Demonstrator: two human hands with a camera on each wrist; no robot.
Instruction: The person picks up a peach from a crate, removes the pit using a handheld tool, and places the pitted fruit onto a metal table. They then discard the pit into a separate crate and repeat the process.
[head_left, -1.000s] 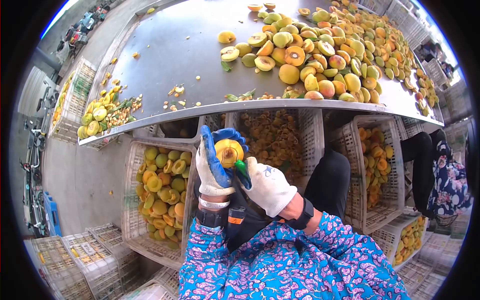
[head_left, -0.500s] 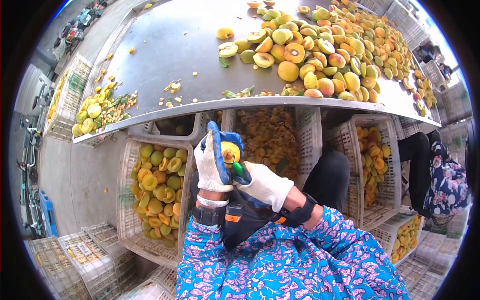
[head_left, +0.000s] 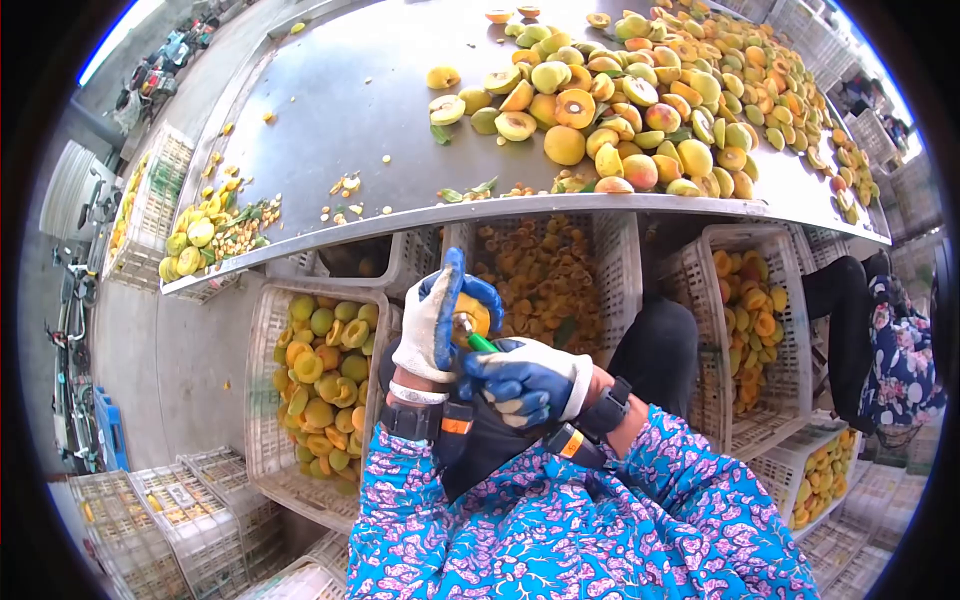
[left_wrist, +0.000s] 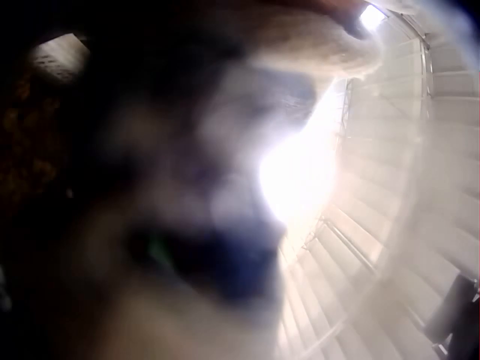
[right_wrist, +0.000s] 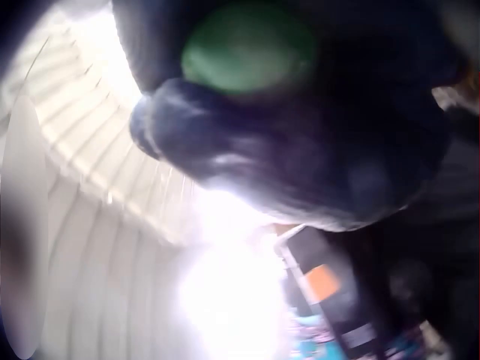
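Note:
In the head view, my left hand [head_left: 432, 318], in a white glove with a blue palm, holds a yellow peach half [head_left: 476, 314] between thumb and fingers. The green handle [head_left: 483, 344] of a pitting tool is in the grip of my right hand [head_left: 530, 380], gloved alike and turned so its blue fingers show. The tool's metal tip [head_left: 462, 323] is at the cut face of the peach. In the right wrist view the green handle [right_wrist: 251, 49] pokes out above dark blue glove fingers [right_wrist: 225, 142]. Blur hides most of the left wrist view.
A metal table [head_left: 330, 110] ahead carries a large heap of peaches [head_left: 690, 110] and scattered stones. Below its edge stands a crate [head_left: 622, 270] of orange-brown scraps. Crates of peach halves flank my knees, one at left [head_left: 262, 440], one at right [head_left: 712, 400]. Another person's leg [head_left: 835, 310] is at far right.
My right hand has rolled over from back-up to fingers-up, turning the tool at the peach. The metal tip now shows. My left hand keeps the peach and tilts it slightly.

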